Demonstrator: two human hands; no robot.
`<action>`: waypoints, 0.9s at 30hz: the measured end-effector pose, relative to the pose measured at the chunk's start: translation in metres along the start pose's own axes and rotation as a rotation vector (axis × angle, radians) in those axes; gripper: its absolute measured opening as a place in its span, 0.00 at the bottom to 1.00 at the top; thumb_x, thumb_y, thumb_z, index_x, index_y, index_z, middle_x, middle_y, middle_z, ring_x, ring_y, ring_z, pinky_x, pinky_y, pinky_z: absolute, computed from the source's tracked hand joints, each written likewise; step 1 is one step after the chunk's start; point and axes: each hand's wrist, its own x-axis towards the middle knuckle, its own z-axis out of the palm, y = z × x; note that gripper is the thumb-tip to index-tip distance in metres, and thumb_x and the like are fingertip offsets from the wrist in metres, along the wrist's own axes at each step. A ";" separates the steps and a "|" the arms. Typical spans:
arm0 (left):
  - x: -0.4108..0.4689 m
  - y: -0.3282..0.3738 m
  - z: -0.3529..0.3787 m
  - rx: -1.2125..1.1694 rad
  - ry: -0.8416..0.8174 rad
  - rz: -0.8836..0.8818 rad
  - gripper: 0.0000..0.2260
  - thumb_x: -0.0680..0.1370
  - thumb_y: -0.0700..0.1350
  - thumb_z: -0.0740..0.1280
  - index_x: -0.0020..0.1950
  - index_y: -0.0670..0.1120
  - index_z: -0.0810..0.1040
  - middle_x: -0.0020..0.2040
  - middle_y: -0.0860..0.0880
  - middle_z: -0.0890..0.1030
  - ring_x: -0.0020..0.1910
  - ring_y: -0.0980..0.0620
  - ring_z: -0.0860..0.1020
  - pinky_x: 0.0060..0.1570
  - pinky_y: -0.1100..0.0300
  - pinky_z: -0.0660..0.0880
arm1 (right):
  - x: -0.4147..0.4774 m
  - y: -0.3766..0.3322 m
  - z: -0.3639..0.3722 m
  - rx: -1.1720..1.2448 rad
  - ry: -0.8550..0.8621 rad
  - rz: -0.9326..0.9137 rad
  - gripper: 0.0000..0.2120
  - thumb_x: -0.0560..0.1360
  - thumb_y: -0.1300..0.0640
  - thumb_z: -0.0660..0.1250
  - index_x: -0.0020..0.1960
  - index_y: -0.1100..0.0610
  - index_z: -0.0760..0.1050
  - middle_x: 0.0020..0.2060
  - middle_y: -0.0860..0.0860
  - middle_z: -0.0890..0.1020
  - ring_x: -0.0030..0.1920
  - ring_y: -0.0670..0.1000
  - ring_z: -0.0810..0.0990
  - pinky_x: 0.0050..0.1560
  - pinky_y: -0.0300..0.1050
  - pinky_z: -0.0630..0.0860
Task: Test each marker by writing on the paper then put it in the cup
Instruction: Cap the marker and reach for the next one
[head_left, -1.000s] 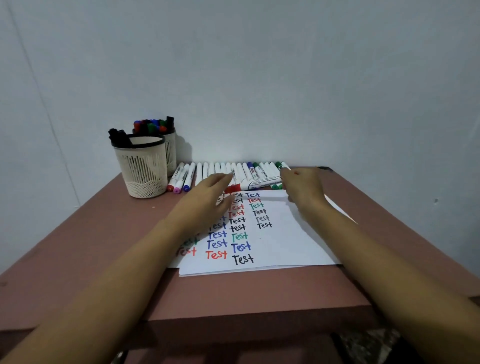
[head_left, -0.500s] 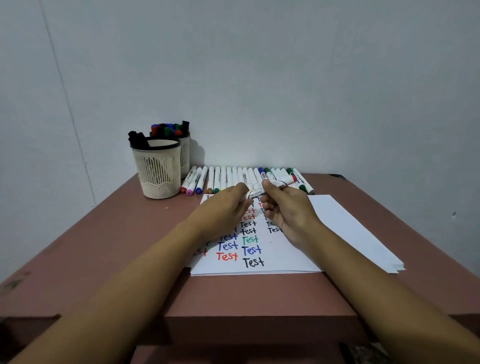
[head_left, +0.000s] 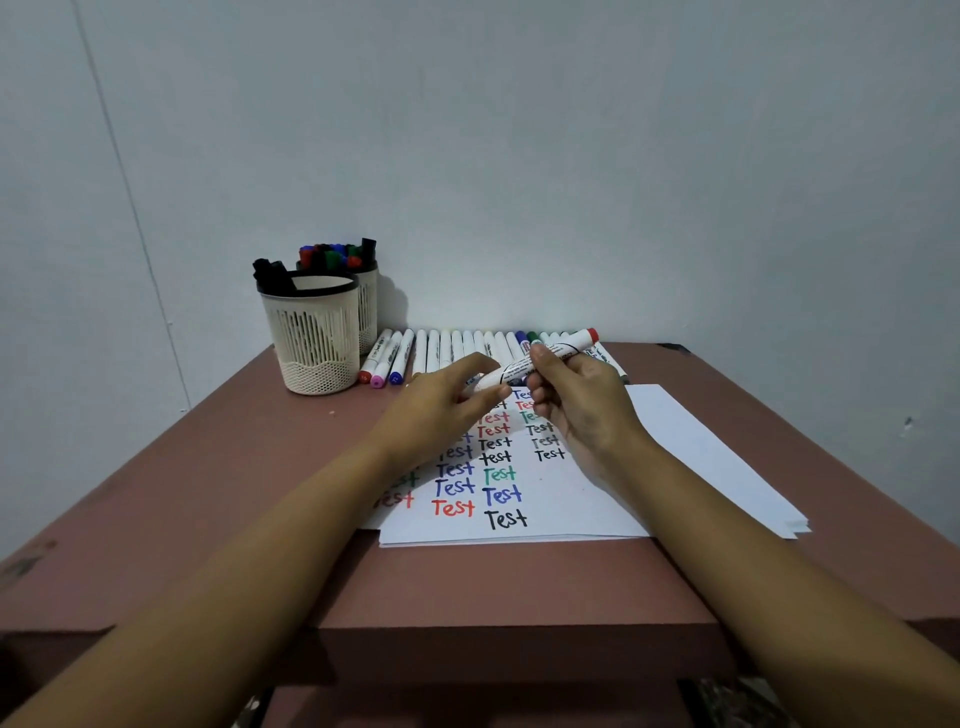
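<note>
A white marker with a red end (head_left: 551, 355) is held slanted above the top of the paper (head_left: 576, 499). My right hand (head_left: 584, 408) grips its middle, with the red end pointing up and to the right. My left hand (head_left: 436, 410) pinches the marker's lower left end, which the fingers partly hide. The paper carries several rows of the word "Test" in black, red, blue and green. A cream mesh cup (head_left: 311, 338) with black markers in it stands at the back left. Several more markers (head_left: 447, 353) lie in a row along the wall.
A second cup (head_left: 369, 306), full of coloured markers, stands behind the first against the wall. More white sheets (head_left: 727, 467) fan out to the right under the written one. The brown table (head_left: 208, 493) ends at a front edge near me.
My right hand picked the red-ended marker out of the row and lifted it over the paper. My left hand moved up to its lower end. The view shifted slightly.
</note>
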 end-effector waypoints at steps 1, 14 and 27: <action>0.000 0.000 0.000 -0.013 0.007 -0.009 0.16 0.76 0.56 0.63 0.61 0.51 0.72 0.30 0.51 0.71 0.31 0.57 0.72 0.31 0.64 0.64 | -0.001 -0.001 0.000 0.005 0.011 -0.001 0.10 0.78 0.56 0.65 0.40 0.59 0.74 0.30 0.51 0.75 0.30 0.45 0.72 0.30 0.36 0.70; 0.003 -0.001 -0.009 -0.248 0.058 -0.225 0.16 0.80 0.37 0.53 0.62 0.43 0.75 0.58 0.41 0.76 0.56 0.45 0.74 0.53 0.54 0.71 | -0.006 -0.008 -0.012 0.309 0.069 0.127 0.05 0.79 0.61 0.61 0.47 0.54 0.66 0.39 0.58 0.78 0.36 0.57 0.82 0.40 0.47 0.81; 0.008 -0.020 -0.002 -0.281 0.126 -0.326 0.12 0.74 0.42 0.70 0.55 0.45 0.71 0.45 0.51 0.76 0.43 0.56 0.75 0.40 0.67 0.72 | -0.013 0.012 -0.012 -0.404 0.176 0.019 0.13 0.70 0.62 0.67 0.30 0.55 0.67 0.27 0.53 0.73 0.25 0.49 0.68 0.27 0.39 0.64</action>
